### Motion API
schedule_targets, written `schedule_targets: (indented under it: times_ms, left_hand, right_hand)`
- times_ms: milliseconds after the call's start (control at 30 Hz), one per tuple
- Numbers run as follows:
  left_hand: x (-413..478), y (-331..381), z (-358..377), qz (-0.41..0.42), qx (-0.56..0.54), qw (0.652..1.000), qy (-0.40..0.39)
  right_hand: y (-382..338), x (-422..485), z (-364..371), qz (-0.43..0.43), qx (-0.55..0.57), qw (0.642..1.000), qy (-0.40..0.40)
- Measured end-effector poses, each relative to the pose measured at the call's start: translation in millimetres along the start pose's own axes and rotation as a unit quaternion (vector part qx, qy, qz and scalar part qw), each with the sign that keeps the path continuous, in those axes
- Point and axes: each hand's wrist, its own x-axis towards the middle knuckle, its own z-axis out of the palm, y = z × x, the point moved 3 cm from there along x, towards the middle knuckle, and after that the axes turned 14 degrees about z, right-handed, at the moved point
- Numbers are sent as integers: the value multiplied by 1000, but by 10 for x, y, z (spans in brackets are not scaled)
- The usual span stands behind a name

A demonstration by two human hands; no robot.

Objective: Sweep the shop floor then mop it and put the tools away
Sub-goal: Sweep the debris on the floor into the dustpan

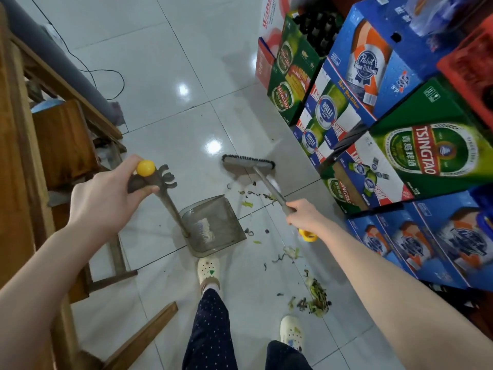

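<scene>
My left hand (106, 193) grips the top of a long-handled grey dustpan (213, 225), whose handle ends in a yellow knob and a clip. The pan rests on the white tiled floor (170, 76) just ahead of my left foot, mouth facing right. My right hand (306, 216) holds the metal handle of a broom, whose grey brush head (248, 162) sits on the floor beyond the pan. Green and dark scraps of litter (316, 299) lie scattered on the tiles between the broom head and my right foot, with the biggest heap near that foot.
Stacked beer cartons (416, 156) in blue and green line the right side, with a red crate (472, 68) on top. Wooden furniture (61, 145) and a stool stand on the left. A black cable (106, 76) trails over the floor at the back left.
</scene>
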Motion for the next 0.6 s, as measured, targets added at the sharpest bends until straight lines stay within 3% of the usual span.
schedule_targets:
  times_ms: [300,600]
  left_hand:
    - [-236,117,-91,13,6,1000,7]
    - [-871,832,159,8,24,998,53]
  right_hand:
    - [-68,141,76,-8,-43,998,-36]
    - [1246,-181,115,14,-108,994,-32]
